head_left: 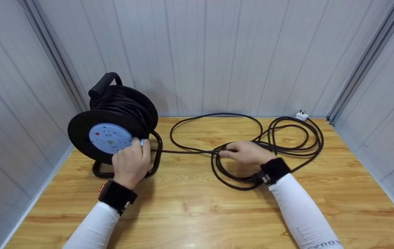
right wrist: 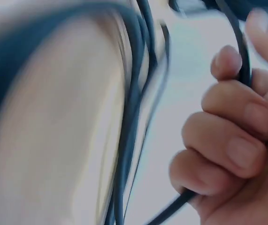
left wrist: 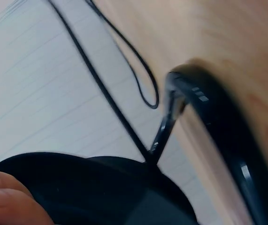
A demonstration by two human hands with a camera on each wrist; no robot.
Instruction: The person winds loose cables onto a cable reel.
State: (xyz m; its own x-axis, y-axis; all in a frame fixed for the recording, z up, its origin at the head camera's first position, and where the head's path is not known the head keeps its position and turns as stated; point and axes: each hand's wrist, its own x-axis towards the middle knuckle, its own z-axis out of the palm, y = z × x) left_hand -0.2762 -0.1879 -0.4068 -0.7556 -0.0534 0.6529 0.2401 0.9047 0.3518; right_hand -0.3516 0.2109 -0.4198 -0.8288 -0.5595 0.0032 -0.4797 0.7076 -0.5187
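On the left stands a black cable reel (head_left: 79, 136) with a pale blue socket face (head_left: 105, 136). My left hand (head_left: 131, 162) grips a small pale knob (head_left: 142, 141) near the edge of that face, most of it hidden by the fingers. From the reel a black cable (head_left: 183, 152) runs to the right, fairly straight, to my right hand (head_left: 247, 152). The right wrist view shows that hand's fingers curled round the cable (right wrist: 243, 61). In the left wrist view, fingertips (left wrist: 11, 201) lie against the reel's dark flange (left wrist: 87, 187).
Loose cable loops (head_left: 316, 152) lie on the wooden table (head_left: 190, 214) beneath and right of the right hand. A white plug (head_left: 301, 115) rests by the back wall (head_left: 211, 58). The reel has a tubular stand (head_left: 159, 155) and a top handle (head_left: 101, 84).
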